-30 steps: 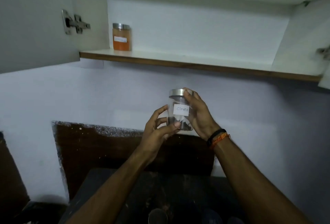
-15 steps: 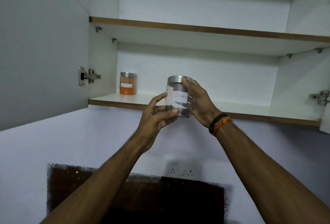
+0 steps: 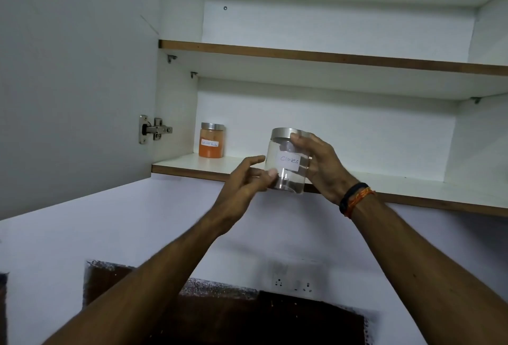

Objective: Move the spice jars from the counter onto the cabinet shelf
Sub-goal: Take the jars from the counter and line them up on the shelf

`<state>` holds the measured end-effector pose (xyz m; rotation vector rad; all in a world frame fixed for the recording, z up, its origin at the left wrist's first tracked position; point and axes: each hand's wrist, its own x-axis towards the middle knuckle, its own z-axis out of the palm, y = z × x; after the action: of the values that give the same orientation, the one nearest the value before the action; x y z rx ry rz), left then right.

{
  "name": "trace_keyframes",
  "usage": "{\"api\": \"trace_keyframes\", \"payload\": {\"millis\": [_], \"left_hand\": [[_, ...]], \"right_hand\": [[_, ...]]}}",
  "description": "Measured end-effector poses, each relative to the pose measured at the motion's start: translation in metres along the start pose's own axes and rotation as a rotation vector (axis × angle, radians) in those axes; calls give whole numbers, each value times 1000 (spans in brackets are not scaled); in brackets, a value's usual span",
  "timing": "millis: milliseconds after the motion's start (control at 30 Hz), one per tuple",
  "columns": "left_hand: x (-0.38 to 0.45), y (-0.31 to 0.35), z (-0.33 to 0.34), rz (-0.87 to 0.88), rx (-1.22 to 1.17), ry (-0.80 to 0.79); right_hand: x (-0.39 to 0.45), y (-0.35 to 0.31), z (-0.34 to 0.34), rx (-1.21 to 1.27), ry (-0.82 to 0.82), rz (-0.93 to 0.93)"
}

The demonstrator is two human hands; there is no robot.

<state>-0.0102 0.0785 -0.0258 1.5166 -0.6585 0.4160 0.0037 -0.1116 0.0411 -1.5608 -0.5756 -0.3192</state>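
Clove jar (image 3: 287, 164): clear round container, metal lid, paper label, held upright between both hands at the front edge of the lower cabinet shelf (image 3: 412, 186). Right hand (image 3: 321, 168) wraps side and lid rim; left hand (image 3: 248, 179) pinches the lower wall. Likely light, rigid, smooth-walled, possibly slippery; best gripped around the body. Orange jar (image 3: 211, 140) stands up-left of the hands.

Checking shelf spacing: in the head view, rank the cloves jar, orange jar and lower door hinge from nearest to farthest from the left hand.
From the left hand:
1. Cloves jar, held at its right.
2. Orange jar, upper left on the shelf.
3. Lower door hinge, farther left.
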Motion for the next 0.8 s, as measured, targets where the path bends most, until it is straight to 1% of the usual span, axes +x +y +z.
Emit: {"api": "trace_keyframes", "payload": {"millis": [67, 100, 133, 167, 200, 267, 300, 433, 500, 667, 800], "left_hand": [[10, -2, -10, 92, 200, 136], [17, -5, -16, 137, 369, 188], [24, -9, -24, 177, 588, 193], [31, -13, -31, 200, 803, 133], [37, -16, -38, 195, 977, 23], [48, -20, -48, 129, 1187, -207], [55, -22, -53, 103, 1243, -281], [83, -20, -72, 82, 1352, -474], [92, -22, -80, 76, 1379, -544], [99, -33, -86, 114, 1332, -555], [103, -37, -89, 120, 1322, -562]], "right_hand": [[12, -3, 1, -5, 27, -23], [19, -4, 1, -9, 37, -30], [25, -5, 1, -14, 42, -35], [32, -5, 2, -17, 44, -38], [40, -3, 2, -21, 46, -39], [56, 0, 1, -34, 55, -33], [65, 3, 2, -43, 58, -28], [102, 16, 5, -100, 51, 10], [122, 26, 8, -125, 38, 29], [167, 52, 17, -219, -22, 56], [195, 72, 25, -242, -46, 83]]}}
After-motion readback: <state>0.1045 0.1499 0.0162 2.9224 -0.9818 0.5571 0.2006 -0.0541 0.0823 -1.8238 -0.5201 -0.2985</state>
